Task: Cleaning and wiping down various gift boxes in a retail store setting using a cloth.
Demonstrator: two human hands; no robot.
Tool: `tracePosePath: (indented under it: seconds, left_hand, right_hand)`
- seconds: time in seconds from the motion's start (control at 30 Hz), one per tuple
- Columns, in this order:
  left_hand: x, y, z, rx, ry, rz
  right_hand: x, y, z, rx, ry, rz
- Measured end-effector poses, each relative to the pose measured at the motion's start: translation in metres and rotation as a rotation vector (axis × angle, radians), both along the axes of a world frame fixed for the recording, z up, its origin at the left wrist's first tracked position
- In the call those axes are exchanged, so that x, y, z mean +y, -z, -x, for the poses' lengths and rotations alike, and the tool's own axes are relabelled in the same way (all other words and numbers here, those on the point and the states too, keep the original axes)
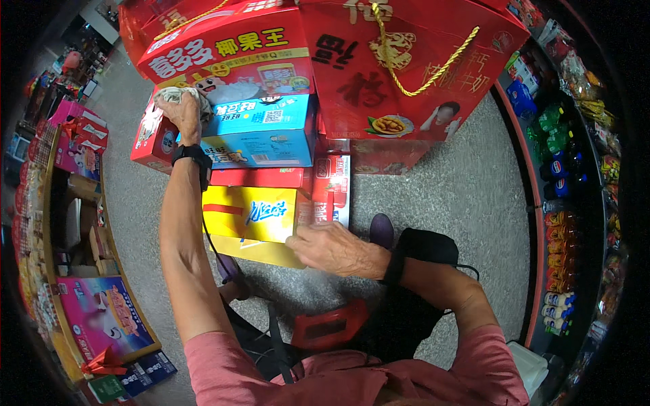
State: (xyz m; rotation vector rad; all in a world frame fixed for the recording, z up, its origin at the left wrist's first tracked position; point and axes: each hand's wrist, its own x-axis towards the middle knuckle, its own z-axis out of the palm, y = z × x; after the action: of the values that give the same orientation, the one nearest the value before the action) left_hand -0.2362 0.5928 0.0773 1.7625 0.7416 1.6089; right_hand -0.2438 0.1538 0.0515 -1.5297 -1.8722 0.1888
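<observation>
- The left hand (181, 108) clenches a grey cloth (181, 95) and presses it to the upper left corner of the blue box (261, 132) in the stack on the floor.
- The right hand (330, 249) rests flat, grip released, on the yellow box (250, 213) lower down, steadying it.
- Judged from this, wiping is under way at the blue box; the yellow box and the red boxes (230, 47) show no sign either way.
</observation>
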Motion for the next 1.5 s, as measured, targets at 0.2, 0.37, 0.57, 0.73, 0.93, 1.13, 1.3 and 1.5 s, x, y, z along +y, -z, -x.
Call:
tracePosePath:
  seconds: [0.2, 0.37, 0.57, 0.73, 0.93, 1.13, 1.3, 1.5]
  left_hand:
    - [-0.109, 0.007, -0.059, -0.122, 0.328, 0.283]
    - [-0.225, -0.004, -0.104, -0.031, 0.585, 0.542]
    - [-0.217, -0.003, -0.104, 0.195, 0.498, 0.508]
    - [-0.174, -0.037, -0.049, 0.118, 0.477, 0.192]
    - [-0.036, -0.094, 0.018, -0.071, 0.135, 0.008]
    - [-0.023, -0.106, -0.003, -0.1, 0.009, 0.198]
    - [-0.043, -0.087, -0.031, -0.251, 0.304, 0.03]
    - [-0.161, -0.084, -0.088, 0.16, 0.154, -0.334]
  right_hand:
    - [-0.003, 0.005, -0.007, -0.078, 0.012, 0.138]
    - [0.0, 0.018, -0.018, -0.078, 0.052, 0.199]
    - [0.012, 0.028, -0.03, -0.056, 0.082, 0.178]
    - [-0.001, 0.03, -0.036, -0.075, 0.032, 0.267]
    - [-0.011, 0.022, -0.026, -0.06, -0.021, 0.325]
    - [-0.012, 0.031, -0.018, 0.008, -0.041, 0.364]
    - [-0.007, 0.032, -0.015, -0.002, -0.025, 0.216]
    - [0.0, 0.042, -0.022, 0.017, 0.028, 0.328]
